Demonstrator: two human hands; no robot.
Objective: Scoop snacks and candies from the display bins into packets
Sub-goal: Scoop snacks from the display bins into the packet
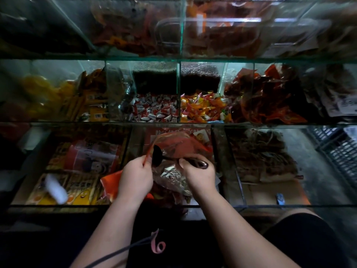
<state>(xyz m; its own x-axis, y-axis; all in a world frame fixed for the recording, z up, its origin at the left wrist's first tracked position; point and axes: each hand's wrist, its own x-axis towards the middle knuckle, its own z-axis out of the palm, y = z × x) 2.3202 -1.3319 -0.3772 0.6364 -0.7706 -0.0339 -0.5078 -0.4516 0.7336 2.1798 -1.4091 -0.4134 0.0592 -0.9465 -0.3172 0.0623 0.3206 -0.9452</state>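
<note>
1. Left hand [135, 175]: the forearm reaches forward over the lower middle bin [229, 205]. Thumb and fingertips pinch the rim of a red packet [181, 144] and hold its mouth up.
2. Right hand [199, 171]: the fingers are curled round the handle of a dark scoop [157, 157]. Its bowl sits at the packet's mouth, just beside the left fingertips. Whether the scoop holds anything cannot be told.
3. The lower middle bin holds silvery wrapped snacks [172, 176], directly under both hands.
4. Middle shelf: white-and-red candies [154, 111], orange-yellow candies [201, 109] and red sachets [266, 99] lie in adjoining glass compartments.
5. The lower right bin holds brown dried strips [260, 151].
</note>
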